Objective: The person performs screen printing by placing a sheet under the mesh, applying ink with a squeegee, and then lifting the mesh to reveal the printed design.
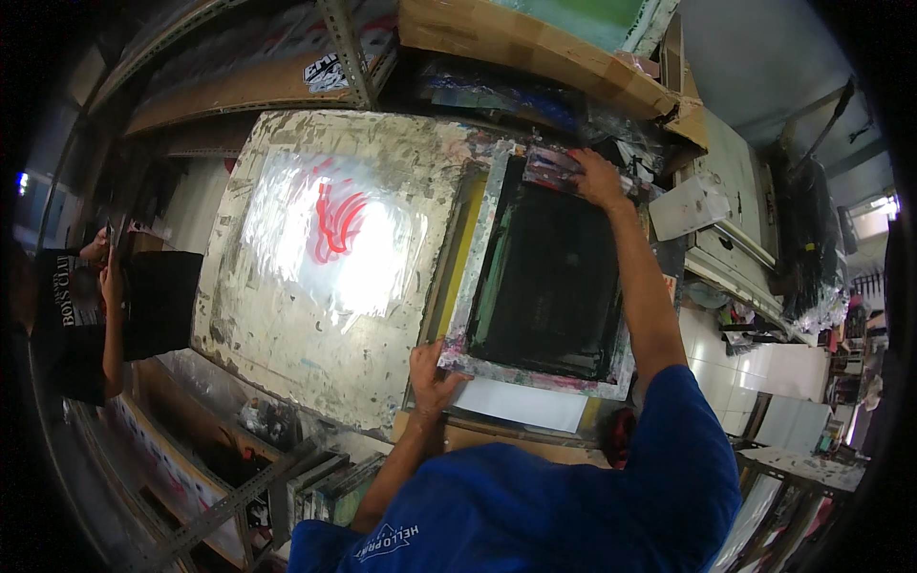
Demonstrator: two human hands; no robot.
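Observation:
In front of me lies a screen printing frame (461, 306) with dark, ink-stained mesh and paint-smeared edges. My left hand (433, 379) is at its near left corner, thumb against the near edge and fingers along the side. Reaching across the frame, my right hand (600, 181) is closed over its far right end, where some fingertips are hidden. A white sheet (525, 406) shows from under the near edge. To the left, a shiny clear film (287, 215) bearing a red curved print (336, 224) lies on the worn, paint-spotted table (373, 387).
Cardboard boxes (535, 53) and metal shelving (346, 48) stand beyond the table. A white container (688, 205) sits at the far right beside a bench. Another person (95, 315) in dark clothes is at the left, holding something thin.

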